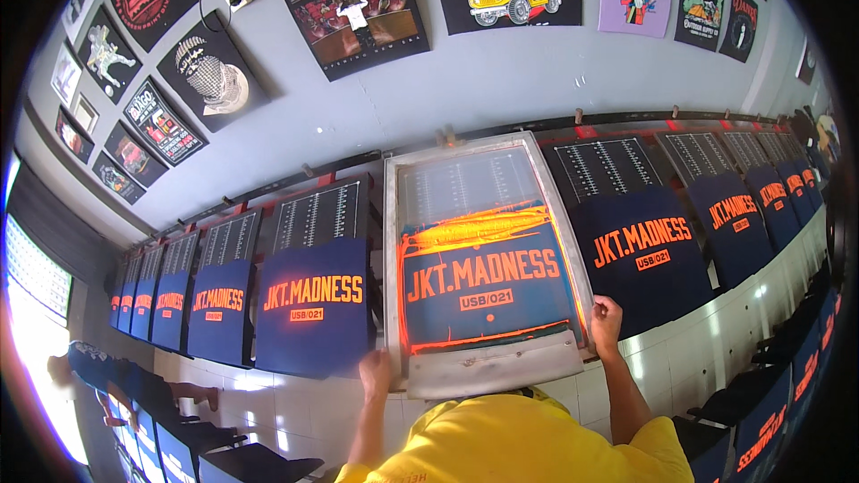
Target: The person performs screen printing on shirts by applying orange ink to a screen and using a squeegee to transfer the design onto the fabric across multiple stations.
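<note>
A silk-screen frame (391, 250) lies over a dark blue shirt panel on the printing table in front of me. Bright orange ink (479, 229) is banded across the upper part of its mesh, and orange lettering shows below. Across the near end sits a wide, pale flat bar (494, 370), with an orange ink line along its far edge. My left hand (375, 374) is closed at the frame's near left corner. At the right rim, my right hand (606, 322) is closed with curled fingers against the edge. The fingertips' contact is partly hidden.
Dark blue panels with orange prints lie on boards to the left (313, 313) and right (640, 246). A metal rail (295, 174) runs behind. Another person (116, 385) is at lower left. More printed panels (765, 434) stand at lower right. Posters (353, 9) cover the wall.
</note>
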Demonstrator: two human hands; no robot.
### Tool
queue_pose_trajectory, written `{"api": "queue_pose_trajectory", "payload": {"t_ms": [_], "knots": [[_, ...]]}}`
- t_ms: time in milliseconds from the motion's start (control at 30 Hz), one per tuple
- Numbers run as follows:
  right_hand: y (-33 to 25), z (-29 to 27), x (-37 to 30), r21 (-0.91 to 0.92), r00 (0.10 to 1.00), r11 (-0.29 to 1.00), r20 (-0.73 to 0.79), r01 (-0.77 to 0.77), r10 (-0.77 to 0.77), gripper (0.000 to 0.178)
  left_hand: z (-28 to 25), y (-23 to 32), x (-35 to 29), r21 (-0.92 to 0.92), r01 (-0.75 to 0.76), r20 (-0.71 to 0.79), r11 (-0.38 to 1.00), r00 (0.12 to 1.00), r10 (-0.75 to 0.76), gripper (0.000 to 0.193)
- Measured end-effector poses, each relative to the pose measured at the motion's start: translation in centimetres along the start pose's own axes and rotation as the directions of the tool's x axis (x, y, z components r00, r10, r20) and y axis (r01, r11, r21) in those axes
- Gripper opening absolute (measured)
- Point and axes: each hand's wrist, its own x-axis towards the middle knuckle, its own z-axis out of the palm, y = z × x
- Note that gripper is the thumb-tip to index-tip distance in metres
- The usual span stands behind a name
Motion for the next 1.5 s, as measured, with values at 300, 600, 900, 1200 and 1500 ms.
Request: {"api": "queue_pose_trajectory", "payload": {"t_ms": [300,600,900,1200,1500], "knots": [[0.5,1.1,-0.1,-0.002,1.0,1.0,-0.009,0.003,-0.003,0.017,-0.3,-0.3,0.6,0.006,0.037,0.018,0.999,0.999,-0.037,0.027],[0.2,2.3,-0.3,0.089,0.997,0.995,-0.074,0.042,-0.035,0.014,0.8,-2.8,2.4,0.356,-0.101,0.063,0.929,0.994,0.084,0.036],[2.0,1.9,-0.3,0.002,0.997,0.997,0.028,-0.077,0.077,0.017,0.7,-1.4,2.7,0.257,-0.069,0.029,0.964,0.998,0.063,0.037],[-1.6,2.4,-0.3,-0.006,0.999,0.999,0.004,0.053,-0.053,0.027,-0.2,-1.7,2.5,0.131,0.008,0.084,0.991,0.996,-0.019,0.041],[-9.3,0.2,-5.5,-0.099,0.752,0.809,0.448,0.579,-0.483,0.035,-2.7,3.6,-6.5,0.05,-0.298,-0.118,0.953,0.946,0.302,0.024]]}}
